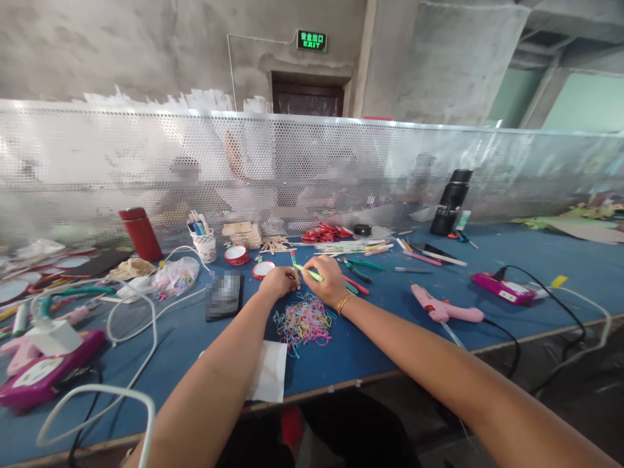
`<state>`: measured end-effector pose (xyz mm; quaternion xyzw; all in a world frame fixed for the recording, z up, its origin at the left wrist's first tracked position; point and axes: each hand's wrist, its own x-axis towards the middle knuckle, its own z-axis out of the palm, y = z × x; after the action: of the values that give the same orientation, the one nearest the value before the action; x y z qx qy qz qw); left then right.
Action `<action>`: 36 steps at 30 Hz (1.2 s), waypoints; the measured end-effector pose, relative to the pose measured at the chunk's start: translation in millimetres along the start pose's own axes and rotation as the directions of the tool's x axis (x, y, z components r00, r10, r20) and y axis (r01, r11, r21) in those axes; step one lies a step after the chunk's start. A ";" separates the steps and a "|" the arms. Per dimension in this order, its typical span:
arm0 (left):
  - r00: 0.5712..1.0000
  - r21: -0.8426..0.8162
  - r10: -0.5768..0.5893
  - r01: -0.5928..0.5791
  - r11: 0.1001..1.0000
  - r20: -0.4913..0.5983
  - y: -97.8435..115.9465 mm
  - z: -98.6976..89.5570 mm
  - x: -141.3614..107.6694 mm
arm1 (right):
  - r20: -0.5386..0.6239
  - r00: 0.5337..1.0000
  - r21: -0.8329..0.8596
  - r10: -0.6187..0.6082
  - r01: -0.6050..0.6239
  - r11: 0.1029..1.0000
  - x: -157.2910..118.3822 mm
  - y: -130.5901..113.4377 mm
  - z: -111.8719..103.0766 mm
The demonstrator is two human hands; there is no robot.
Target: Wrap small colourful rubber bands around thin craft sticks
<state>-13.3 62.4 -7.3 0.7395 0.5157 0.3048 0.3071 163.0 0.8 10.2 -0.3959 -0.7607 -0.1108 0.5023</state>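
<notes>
Left hand [279, 282]: grasping a thin painted stick [293, 257] near its lower end, fingers pinched together.
Right hand [325, 279]: closed around a light green marker [312, 274], its tip pointing at the stick; whether the tip touches is too small to tell.
Painted stick: roughly upright between the two hands, red at the top with green below.
Bracelet [344, 301]: gold-coloured, around the right wrist.
Elastic bands [303, 320]: a loose multicoloured heap on the blue worktop [355, 338], just below the hands.
White sheet [271, 372]: near the front edge, partly behind the left forearm.
Phone [224, 297]: lying flat to the left of the left hand.
Red-rimmed round pieces: one [264, 269] just beside the left hand, another [236, 254] farther left.
Pen cup [203, 247]: upright, filled with pens, between the wooden pieces [242, 234] and the red bottle [141, 235].
Pliers [363, 268]: teal-handled, beyond the right hand.
Glue gun [446, 309]: pink, on its side, right of the right forearm's wrist.
Power strip [504, 289]: purple, at the far right, with a black plug in it.
Black bottle [451, 203]: standing at the back, near the perforated metal screen [312, 159].
</notes>
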 end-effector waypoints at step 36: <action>1.000 0.006 -0.025 0.025 1.000 0.003 13.8 -2.6 -8.9 | 0.012 1.000 -0.048 0.027 -0.026 0.998 0.2 1.4 1.9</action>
<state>-9.9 50.5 3.8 0.7342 0.5254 0.2983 0.3096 162.8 2.9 9.1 -0.4186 -0.7558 -0.1197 0.4891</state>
